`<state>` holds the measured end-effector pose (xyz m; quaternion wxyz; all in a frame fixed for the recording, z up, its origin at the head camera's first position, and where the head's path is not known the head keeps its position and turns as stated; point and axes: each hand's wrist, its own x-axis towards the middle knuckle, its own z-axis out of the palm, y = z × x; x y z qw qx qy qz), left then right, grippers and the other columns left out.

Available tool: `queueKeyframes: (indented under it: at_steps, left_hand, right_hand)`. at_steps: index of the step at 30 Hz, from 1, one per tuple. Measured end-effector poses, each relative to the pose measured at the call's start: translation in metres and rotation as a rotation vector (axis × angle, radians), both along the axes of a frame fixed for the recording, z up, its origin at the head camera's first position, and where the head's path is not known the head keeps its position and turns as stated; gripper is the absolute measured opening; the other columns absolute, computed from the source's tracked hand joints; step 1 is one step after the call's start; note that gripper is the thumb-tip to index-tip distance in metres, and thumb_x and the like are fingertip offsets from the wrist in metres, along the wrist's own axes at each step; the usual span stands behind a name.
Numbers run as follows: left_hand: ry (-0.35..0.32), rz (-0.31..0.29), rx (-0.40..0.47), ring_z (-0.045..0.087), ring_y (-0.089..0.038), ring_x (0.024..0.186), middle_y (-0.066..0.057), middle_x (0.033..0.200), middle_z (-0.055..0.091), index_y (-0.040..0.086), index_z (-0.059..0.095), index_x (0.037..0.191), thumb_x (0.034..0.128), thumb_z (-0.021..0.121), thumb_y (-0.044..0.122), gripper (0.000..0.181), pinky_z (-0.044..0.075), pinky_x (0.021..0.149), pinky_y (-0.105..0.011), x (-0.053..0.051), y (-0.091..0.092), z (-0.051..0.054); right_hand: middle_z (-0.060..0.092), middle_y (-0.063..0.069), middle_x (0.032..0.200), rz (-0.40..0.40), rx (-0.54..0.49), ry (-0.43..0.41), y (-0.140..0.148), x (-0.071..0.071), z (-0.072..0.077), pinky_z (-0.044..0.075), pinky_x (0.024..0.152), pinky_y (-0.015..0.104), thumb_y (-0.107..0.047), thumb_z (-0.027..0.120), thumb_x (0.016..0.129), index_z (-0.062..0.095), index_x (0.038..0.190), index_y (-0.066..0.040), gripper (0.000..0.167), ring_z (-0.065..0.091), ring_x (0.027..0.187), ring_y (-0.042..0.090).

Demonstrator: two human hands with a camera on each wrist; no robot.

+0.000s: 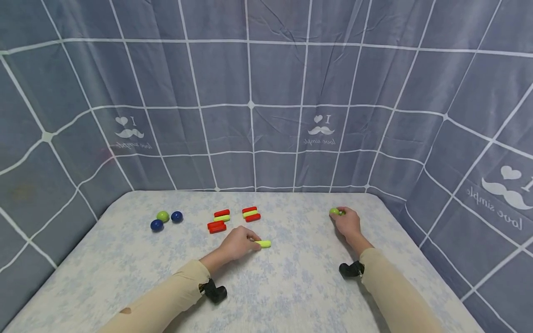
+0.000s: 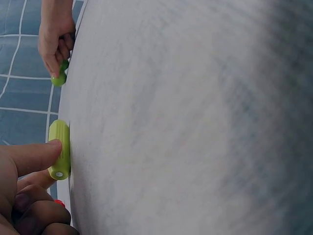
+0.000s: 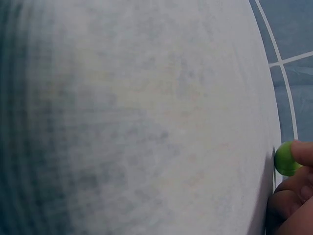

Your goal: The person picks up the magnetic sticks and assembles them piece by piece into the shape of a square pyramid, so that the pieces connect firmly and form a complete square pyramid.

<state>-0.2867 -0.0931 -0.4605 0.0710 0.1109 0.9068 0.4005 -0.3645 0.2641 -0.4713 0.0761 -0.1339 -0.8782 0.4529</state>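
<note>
your left hand (image 1: 237,243) pinches the yellow stick (image 1: 265,243) at its 3 o'clock; your right hand (image 1: 348,223) pinches the green piece (image 1: 334,211) at 10; i'd squeeze both only lightly

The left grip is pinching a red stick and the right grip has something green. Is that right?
Not quite: the stick in the left grip is yellow-green, as the left wrist view shows. The right grip does have something green.

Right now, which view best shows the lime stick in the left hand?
Left wrist: the lime stick looks largest there, end hole visible. Head shows it small, partly covered by the left hand; right wrist doesn't show it.
</note>
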Motion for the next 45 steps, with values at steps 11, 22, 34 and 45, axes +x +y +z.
queueKeyframes:
  at_steps: [11,22,34,45]
  left_hand:
    - [-0.012,0.01,0.008,0.056,-0.016,0.078,-0.005,0.104,0.074,0.011,0.082,0.1,0.0841,0.081,0.018,0.017,0.046,0.064,-0.029,0.0,0.001,0.0]
    - [0.016,-0.007,0.007,0.056,-0.013,0.075,-0.005,0.103,0.075,0.011,0.082,0.098,0.0838,0.08,0.017,0.016,0.045,0.063,-0.027,0.0,0.002,0.001]
    - [0.022,0.0,-0.002,0.059,-0.012,0.079,-0.003,0.101,0.075,0.012,0.082,0.098,0.0836,0.08,0.017,0.016,0.049,0.068,-0.028,0.003,0.003,0.003]
    - [0.029,-0.015,-0.003,0.056,-0.014,0.079,-0.001,0.1,0.074,0.013,0.082,0.098,0.0839,0.08,0.018,0.015,0.047,0.067,-0.029,0.002,0.002,0.002]
  right_hand:
    - [0.053,0.027,0.138,0.066,0.018,0.002,0.002,0.003,-0.002,0.047,0.099,0.052,-0.026,0.061,0.1,0.055,0.137,0.004,0.048,0.053,0.124,0.041]
    - [0.062,0.024,0.129,0.153,0.042,0.013,0.007,0.003,-0.003,0.049,0.088,0.044,-0.028,0.061,0.1,0.059,0.134,0.003,0.047,0.059,0.105,0.03]
    - [0.057,0.026,0.136,0.291,0.055,-0.008,0.0,0.015,0.003,0.052,0.09,0.046,-0.035,0.064,0.098,0.059,0.138,-0.001,0.052,0.062,0.115,0.035]
    - [0.062,0.022,0.133,0.378,0.069,-0.026,-0.013,0.027,0.006,0.052,0.086,0.044,-0.037,0.068,0.096,0.063,0.134,-0.004,0.051,0.063,0.115,0.034]
